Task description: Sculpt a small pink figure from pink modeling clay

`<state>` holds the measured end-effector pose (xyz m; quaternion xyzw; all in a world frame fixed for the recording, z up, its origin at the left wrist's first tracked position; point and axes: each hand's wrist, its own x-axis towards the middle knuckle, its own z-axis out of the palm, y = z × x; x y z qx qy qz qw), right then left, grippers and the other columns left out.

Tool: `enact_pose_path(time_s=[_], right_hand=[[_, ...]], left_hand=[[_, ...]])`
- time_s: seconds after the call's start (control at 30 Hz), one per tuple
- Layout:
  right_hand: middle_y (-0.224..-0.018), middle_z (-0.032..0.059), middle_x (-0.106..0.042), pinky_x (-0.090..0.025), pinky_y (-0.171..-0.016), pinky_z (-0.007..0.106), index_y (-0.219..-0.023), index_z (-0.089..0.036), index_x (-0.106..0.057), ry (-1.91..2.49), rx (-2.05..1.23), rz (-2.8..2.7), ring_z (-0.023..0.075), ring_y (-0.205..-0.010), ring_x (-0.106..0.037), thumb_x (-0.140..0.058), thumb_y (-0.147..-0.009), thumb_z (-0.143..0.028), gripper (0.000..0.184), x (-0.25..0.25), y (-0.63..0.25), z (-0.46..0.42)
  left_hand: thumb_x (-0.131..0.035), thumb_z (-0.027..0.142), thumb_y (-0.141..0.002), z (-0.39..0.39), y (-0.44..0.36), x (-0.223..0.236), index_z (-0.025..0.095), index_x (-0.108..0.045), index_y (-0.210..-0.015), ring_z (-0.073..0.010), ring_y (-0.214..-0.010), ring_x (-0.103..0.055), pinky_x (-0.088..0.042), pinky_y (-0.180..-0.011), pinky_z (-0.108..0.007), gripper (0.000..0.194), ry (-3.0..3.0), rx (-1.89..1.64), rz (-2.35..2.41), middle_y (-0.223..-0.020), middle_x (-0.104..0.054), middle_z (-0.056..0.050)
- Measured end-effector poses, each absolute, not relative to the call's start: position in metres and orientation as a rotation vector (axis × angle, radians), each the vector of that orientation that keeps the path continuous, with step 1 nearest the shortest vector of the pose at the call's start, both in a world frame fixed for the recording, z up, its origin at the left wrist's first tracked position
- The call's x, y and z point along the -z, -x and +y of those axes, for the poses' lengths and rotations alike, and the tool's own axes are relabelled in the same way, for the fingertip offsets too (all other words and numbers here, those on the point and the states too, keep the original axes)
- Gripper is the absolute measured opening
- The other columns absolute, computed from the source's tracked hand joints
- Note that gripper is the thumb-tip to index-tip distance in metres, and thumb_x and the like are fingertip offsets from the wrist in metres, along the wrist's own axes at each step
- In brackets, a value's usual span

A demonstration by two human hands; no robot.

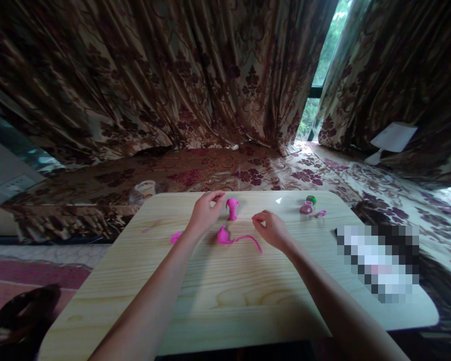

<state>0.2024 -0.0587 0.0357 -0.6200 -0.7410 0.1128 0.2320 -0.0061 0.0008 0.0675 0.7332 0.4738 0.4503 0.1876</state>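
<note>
A pink modelling-clay figure [232,209] stands upright on the table between my hands, with thin strips hanging at both sides of its top. My left hand [206,211] is just left of it, fingers stretched towards its top and thumb a little apart; nothing shows in it. To the right, my right hand [272,228] is held with thumb and fingertips pinched together; whatever may be between them is too small to make out. Nearer me lies a pink clay lump [223,235], and a thin curved pink strip [250,238] trails from it. Another pink piece [176,237] is partly behind my left forearm.
The pale wooden table [248,291] carries a small pink pot [306,207], a green item [311,199] and a small pink piece [320,213] at the back right. A blurred-out object [378,263] lies along the right edge. Behind are patterned curtains [210,75] and a white lamp [394,137].
</note>
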Motion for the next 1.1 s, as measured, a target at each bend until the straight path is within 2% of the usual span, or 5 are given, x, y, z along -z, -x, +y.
enact_pose_path(time_s=[0.17,0.33,0.47,0.9,1.1], right_hand=[[-0.083,0.0032,-0.065,-0.040,-0.068,0.023,-0.082,-0.021,-0.069,1.669,-0.356,-2.132,0.0152,-0.078,-0.059,-0.055,-0.079,-0.030,0.017,-0.036,-0.196,-0.079],[-0.077,0.0039,-0.064,-0.041,-0.070,0.023,-0.073,-0.018,-0.067,1.606,-0.340,-2.078,0.0151,-0.078,-0.058,-0.054,-0.076,-0.017,0.014,-0.028,-0.188,-0.082],[-0.069,-0.0006,-0.064,-0.041,-0.059,0.022,-0.078,-0.018,-0.064,1.377,-0.561,-1.942,0.0108,-0.061,-0.055,-0.051,-0.080,-0.019,0.013,-0.032,-0.193,-0.079],[-0.077,0.0010,-0.061,-0.047,-0.067,0.025,-0.082,-0.018,-0.062,0.982,-0.572,-1.833,0.0118,-0.071,-0.058,-0.056,-0.076,-0.010,0.011,-0.039,-0.191,-0.084],[-0.079,0.0013,-0.062,-0.047,-0.064,0.024,-0.087,-0.019,-0.065,0.968,-0.561,-1.908,0.0116,-0.071,-0.058,-0.056,-0.077,-0.011,0.015,-0.047,-0.191,-0.081]], left_hand=[[-0.048,0.027,-0.081,-0.031,0.013,-0.074,0.018,-0.064,-0.086,-0.0156,-0.087,-0.058,-0.044,-0.082,-0.027,0.019,-2.099,-1.299,1.335,-0.090,-0.064,-0.004],[-0.048,0.026,-0.082,-0.056,-0.005,-0.076,0.019,-0.065,-0.088,-0.0157,-0.088,-0.058,-0.044,-0.083,-0.027,0.019,-2.087,-1.189,1.170,-0.091,-0.064,-0.004],[-0.051,0.028,-0.081,-0.064,-0.022,-0.068,0.020,-0.066,-0.094,-0.0162,-0.087,-0.059,-0.045,-0.080,-0.027,0.022,-2.015,-1.036,1.081,-0.094,-0.065,-0.005],[-0.052,0.031,-0.081,-0.071,-0.020,-0.047,0.024,-0.065,-0.107,-0.0183,-0.093,-0.059,-0.043,-0.083,-0.028,0.029,-1.693,-0.871,0.921,-0.097,-0.068,-0.003],[-0.055,0.032,-0.078,-0.070,-0.016,-0.044,0.019,-0.068,-0.084,-0.0147,-0.074,-0.057,-0.042,-0.069,-0.024,0.020,-1.701,-0.906,1.015,-0.077,-0.066,-0.001]])
